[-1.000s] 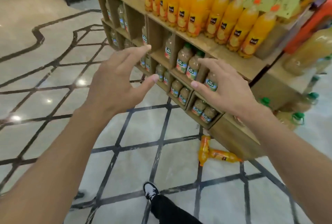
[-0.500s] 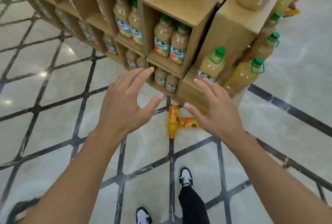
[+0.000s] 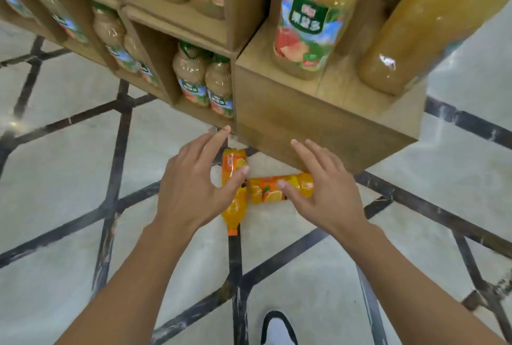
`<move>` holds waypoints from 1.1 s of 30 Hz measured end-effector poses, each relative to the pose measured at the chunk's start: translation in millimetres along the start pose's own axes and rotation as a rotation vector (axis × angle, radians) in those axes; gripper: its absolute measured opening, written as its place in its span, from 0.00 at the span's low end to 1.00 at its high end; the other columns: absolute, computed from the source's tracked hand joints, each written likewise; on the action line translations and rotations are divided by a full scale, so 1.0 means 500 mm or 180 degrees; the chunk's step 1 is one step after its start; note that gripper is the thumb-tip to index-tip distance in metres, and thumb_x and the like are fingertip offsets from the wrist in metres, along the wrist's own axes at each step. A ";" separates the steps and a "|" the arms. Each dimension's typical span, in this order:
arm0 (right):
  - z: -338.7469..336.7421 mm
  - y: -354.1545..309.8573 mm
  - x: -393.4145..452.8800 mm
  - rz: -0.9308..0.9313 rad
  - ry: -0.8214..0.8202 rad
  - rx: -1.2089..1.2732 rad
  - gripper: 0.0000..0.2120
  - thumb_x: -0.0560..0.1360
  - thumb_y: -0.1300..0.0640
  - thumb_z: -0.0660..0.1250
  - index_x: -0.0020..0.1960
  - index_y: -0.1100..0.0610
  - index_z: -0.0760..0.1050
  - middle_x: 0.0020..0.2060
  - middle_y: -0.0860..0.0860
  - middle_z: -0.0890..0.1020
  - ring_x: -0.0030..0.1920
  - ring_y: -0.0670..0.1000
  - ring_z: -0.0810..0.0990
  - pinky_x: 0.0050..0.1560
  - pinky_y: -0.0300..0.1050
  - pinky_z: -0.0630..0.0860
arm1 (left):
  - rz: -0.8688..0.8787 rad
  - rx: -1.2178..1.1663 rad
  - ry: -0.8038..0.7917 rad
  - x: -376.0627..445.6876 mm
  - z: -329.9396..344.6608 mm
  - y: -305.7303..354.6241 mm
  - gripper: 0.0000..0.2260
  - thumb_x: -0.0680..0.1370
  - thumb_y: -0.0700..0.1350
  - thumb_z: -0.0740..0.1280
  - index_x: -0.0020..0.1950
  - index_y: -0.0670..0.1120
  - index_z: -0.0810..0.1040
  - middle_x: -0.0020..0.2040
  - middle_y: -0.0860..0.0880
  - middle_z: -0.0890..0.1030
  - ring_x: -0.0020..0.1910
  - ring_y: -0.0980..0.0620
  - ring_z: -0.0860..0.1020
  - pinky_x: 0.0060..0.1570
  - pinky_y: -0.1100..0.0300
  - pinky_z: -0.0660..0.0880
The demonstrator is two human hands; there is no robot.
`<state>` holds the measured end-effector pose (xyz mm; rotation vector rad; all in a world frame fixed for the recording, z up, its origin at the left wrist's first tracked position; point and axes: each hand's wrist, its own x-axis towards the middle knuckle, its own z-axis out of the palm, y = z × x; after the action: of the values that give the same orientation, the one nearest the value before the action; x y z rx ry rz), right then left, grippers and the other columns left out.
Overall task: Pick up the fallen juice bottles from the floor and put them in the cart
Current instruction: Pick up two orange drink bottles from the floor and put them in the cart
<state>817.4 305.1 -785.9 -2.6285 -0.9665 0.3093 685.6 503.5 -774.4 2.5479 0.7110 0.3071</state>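
Two orange juice bottles lie on the tiled floor at the foot of a wooden display shelf. One bottle (image 3: 235,206) points its cap toward me; the other bottle (image 3: 271,189) lies crosswise to its right. My left hand (image 3: 194,186) hovers over the first bottle, fingers spread, thumb near its label. Above the crosswise bottle my right hand (image 3: 324,192) is spread too, its thumb over the label. Neither hand grips anything. No cart is in view.
The wooden shelf (image 3: 304,120) overhangs the bottles, its corner just beyond my fingertips. It holds several pale juice bottles (image 3: 203,78) in cubbies and large bottles (image 3: 310,26) on top. My shoe (image 3: 278,328) stands on the floor below.
I have leaned down and closer; the shelf and fallen bottles loom larger. Both hands have dropped from in front of the shelf to just over the two floor bottles.
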 end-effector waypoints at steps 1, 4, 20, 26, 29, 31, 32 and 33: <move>0.056 0.026 0.018 -0.0011 -0.0050 -0.0066 0.39 0.73 0.25 0.52 0.80 0.39 0.55 0.79 0.47 0.63 0.78 0.58 0.62 0.69 0.65 0.71 | -0.0064 0.0050 -0.0046 0.003 0.060 -0.029 0.33 0.76 0.67 0.64 0.78 0.57 0.66 0.74 0.49 0.74 0.72 0.46 0.72 0.66 0.44 0.73; 0.218 0.101 0.071 -0.0104 -0.0161 -0.0301 0.41 0.71 0.23 0.52 0.80 0.37 0.53 0.79 0.47 0.63 0.77 0.58 0.63 0.66 0.63 0.72 | -0.0088 0.0120 -0.0165 0.013 0.236 -0.114 0.33 0.75 0.69 0.62 0.78 0.57 0.65 0.73 0.47 0.75 0.71 0.43 0.73 0.64 0.43 0.75; 0.504 0.276 0.233 -0.0289 -0.1055 -0.1796 0.55 0.66 0.38 0.75 0.77 0.33 0.37 0.69 0.54 0.71 0.65 0.61 0.73 0.62 0.61 0.68 | -0.1359 -0.0188 -0.1032 0.038 0.601 -0.256 0.47 0.73 0.59 0.74 0.76 0.74 0.40 0.72 0.41 0.61 0.65 0.35 0.74 0.56 0.44 0.78; 0.450 0.259 0.162 0.0198 -0.1244 -0.1163 0.56 0.61 0.35 0.74 0.77 0.34 0.40 0.62 0.53 0.76 0.60 0.61 0.77 0.57 0.56 0.76 | -0.1577 -0.0548 -0.0883 0.001 0.529 -0.238 0.44 0.75 0.56 0.73 0.74 0.78 0.42 0.69 0.44 0.65 0.63 0.37 0.75 0.60 0.43 0.78; 0.351 0.216 0.148 0.0354 -0.1145 -0.0907 0.55 0.60 0.36 0.74 0.77 0.35 0.45 0.57 0.53 0.79 0.56 0.61 0.80 0.51 0.51 0.77 | -0.1613 -0.0682 -0.0724 -0.011 0.433 -0.217 0.44 0.75 0.54 0.74 0.76 0.76 0.45 0.74 0.44 0.64 0.69 0.38 0.73 0.64 0.42 0.76; 0.261 0.163 0.140 0.0397 -0.1049 -0.0788 0.53 0.60 0.38 0.74 0.76 0.36 0.48 0.52 0.53 0.80 0.53 0.61 0.80 0.45 0.49 0.74 | -0.1612 -0.0785 -0.0613 -0.021 0.334 -0.189 0.44 0.75 0.53 0.75 0.76 0.74 0.46 0.76 0.45 0.62 0.71 0.39 0.71 0.65 0.41 0.75; 0.210 0.131 0.135 0.0397 -0.0996 -0.0756 0.52 0.60 0.39 0.75 0.76 0.37 0.49 0.51 0.53 0.79 0.52 0.61 0.81 0.44 0.49 0.73 | -0.1585 -0.0818 -0.0561 -0.028 0.276 -0.171 0.44 0.75 0.52 0.75 0.77 0.74 0.47 0.77 0.46 0.61 0.72 0.39 0.70 0.65 0.41 0.74; 0.153 0.092 0.130 0.0377 -0.0946 -0.0727 0.52 0.60 0.39 0.75 0.76 0.38 0.49 0.49 0.52 0.77 0.51 0.61 0.80 0.44 0.48 0.72 | -0.1548 -0.0843 -0.0498 -0.034 0.210 -0.151 0.44 0.75 0.52 0.75 0.77 0.74 0.47 0.76 0.46 0.61 0.72 0.39 0.70 0.65 0.41 0.75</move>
<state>869.4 332.0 -879.3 -2.9116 -0.9878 0.6709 673.7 511.1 -904.0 2.0454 1.1121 0.0324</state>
